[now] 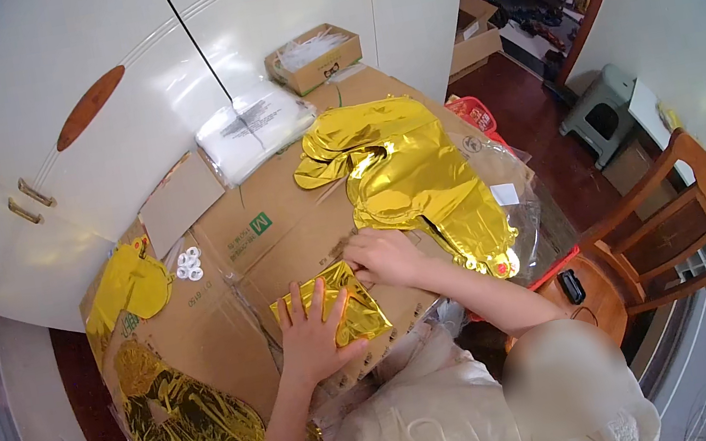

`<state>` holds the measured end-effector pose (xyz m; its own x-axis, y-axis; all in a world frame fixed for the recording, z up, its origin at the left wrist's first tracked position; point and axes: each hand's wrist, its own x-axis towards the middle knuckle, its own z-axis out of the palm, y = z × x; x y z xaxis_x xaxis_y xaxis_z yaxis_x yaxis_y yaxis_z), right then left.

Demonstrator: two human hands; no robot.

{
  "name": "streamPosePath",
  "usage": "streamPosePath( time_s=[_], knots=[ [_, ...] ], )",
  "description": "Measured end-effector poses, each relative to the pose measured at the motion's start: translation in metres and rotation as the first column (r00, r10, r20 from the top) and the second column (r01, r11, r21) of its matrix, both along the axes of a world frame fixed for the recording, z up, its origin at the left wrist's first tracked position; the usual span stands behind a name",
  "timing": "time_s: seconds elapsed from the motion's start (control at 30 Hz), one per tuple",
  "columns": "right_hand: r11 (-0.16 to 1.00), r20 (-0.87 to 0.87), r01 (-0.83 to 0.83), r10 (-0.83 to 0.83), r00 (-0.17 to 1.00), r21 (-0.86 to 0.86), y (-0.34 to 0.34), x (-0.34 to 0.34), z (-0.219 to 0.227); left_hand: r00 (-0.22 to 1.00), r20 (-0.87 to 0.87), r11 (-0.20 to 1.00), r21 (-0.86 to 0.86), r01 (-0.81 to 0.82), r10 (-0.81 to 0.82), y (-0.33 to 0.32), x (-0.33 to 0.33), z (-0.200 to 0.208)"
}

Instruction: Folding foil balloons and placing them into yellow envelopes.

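The left hand [313, 344] is lying flat with fingers spread, pressing on a folded gold foil sheet [362, 317] and gripping nothing. The right hand [385, 257] is curling its fingers at the foil's far corner; whether those are pinching it, I cannot tell. The foil is resting on cardboard [270, 225] close to the person, looking light, limp, slippery and easily creased, probably favouring a gentle 2-finger hold along its edges.

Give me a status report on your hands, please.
Left hand spread on flat, shiny gold foil square. Right hand, fingers curled, at square's upper right edge. Larger shiny gold foil sheets beyond right hand, clear of square.
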<state>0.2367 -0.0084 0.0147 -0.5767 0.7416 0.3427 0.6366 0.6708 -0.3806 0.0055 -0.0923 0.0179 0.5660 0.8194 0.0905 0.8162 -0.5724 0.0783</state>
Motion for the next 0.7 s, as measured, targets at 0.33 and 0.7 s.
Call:
streamPosePath(
  time_s=[0.33, 0.7],
  knots=[
    [0.957, -0.007, -0.234, 0.239, 0.971, 0.169, -0.011, 0.025, -0.01, 1.0, -0.009, 1.0, -0.029, 0.003, -0.004, 0.0, 0.0, 0.003],
    [0.916, 0.156, -0.322, 0.291, 0.944, 0.24, -0.012, 0.03, 0.008, 1.0, -0.006, 0.998, -0.063, 0.0, -0.001, 0.0, 0.0, 0.006]
  ],
)
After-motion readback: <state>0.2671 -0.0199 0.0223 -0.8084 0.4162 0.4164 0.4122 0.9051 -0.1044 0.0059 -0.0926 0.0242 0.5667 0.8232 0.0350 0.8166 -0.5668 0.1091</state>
